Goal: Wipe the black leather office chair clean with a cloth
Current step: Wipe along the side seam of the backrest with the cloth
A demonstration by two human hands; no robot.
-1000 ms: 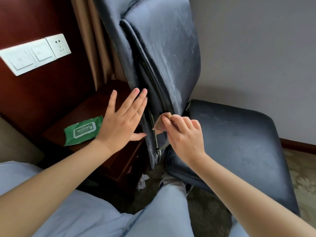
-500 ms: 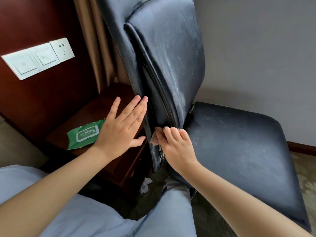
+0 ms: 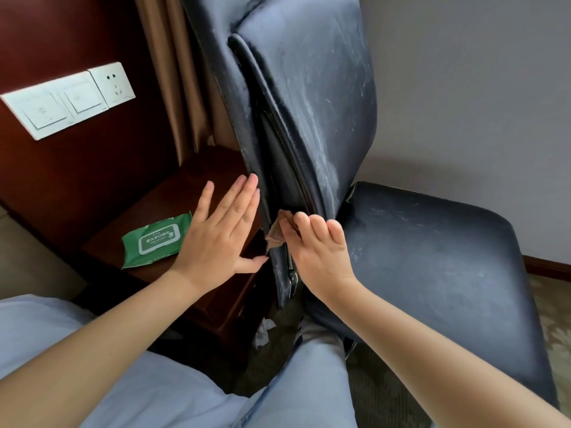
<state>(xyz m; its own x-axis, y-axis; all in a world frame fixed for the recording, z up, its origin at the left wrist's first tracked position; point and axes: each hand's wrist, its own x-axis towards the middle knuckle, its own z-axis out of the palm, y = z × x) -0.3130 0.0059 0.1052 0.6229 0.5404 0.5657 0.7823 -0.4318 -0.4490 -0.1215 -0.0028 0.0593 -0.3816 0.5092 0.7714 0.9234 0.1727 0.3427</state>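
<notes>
Right hand lower, pinching cloth against chair edge.

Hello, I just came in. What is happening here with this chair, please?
A person is cleaning a black leather office chair. The right hand pinches a small brownish cloth and works it against the lower side edge of the backrest, near where it meets the seat. The left hand lies flat and open against the back of the chair. The leather shows pale dusty streaks. A green pack of wet wipes lies on the wooden side table beside the chair.
</notes>
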